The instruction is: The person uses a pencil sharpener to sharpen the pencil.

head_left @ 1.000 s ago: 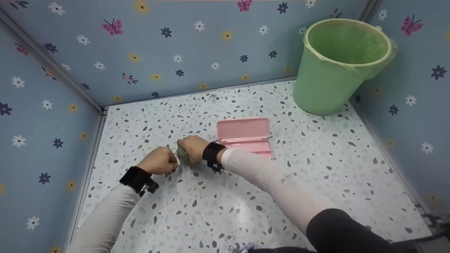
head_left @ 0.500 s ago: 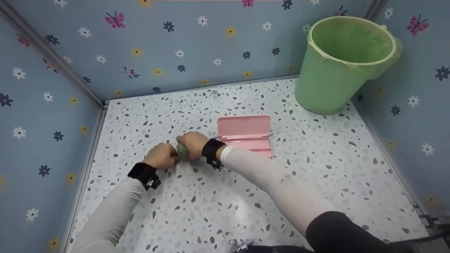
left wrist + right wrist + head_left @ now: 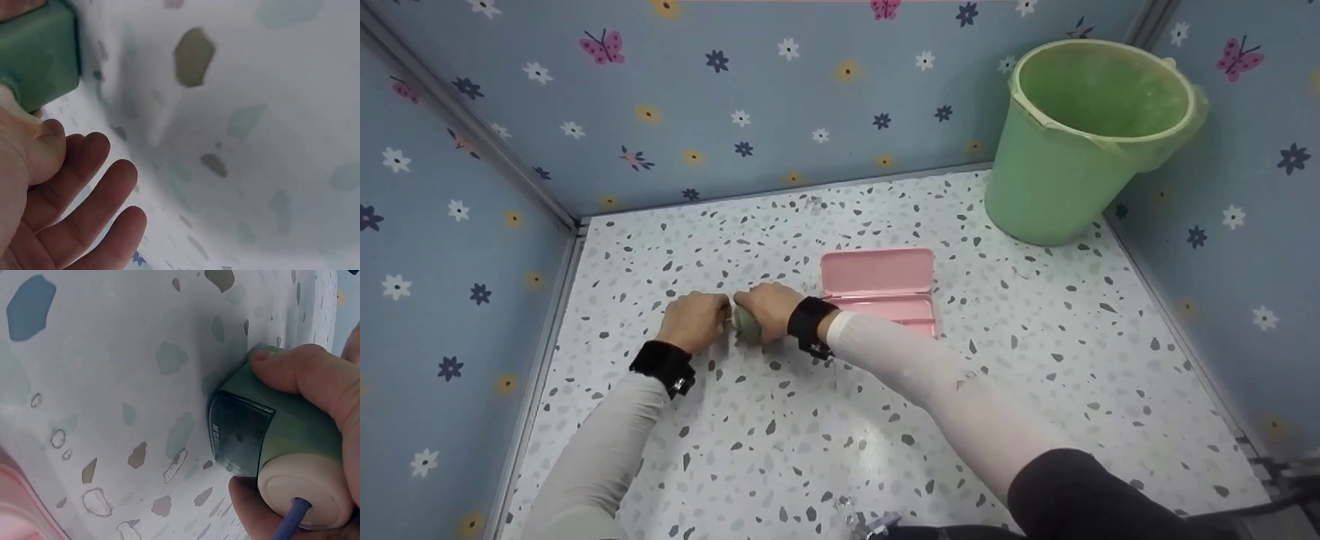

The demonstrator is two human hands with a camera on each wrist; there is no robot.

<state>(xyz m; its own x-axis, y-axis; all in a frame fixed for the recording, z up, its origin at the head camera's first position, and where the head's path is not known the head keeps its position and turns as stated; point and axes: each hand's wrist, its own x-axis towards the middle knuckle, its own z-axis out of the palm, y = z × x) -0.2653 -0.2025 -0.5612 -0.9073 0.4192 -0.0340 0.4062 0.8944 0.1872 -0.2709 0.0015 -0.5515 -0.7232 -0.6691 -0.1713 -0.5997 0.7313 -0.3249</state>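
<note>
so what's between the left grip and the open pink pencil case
Head view: green pencil sharpener, the right grip holding it, black wrist strap. Right wrist view: also the purple pencil in the sharpener.

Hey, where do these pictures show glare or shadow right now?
Head view: a bright glare patch low on the white speckled tabletop; left wrist view: muted, greyish light, soft shadow along the green plastic pencil sharpener; right wrist view: soft shadow beside that sharpener.
</note>
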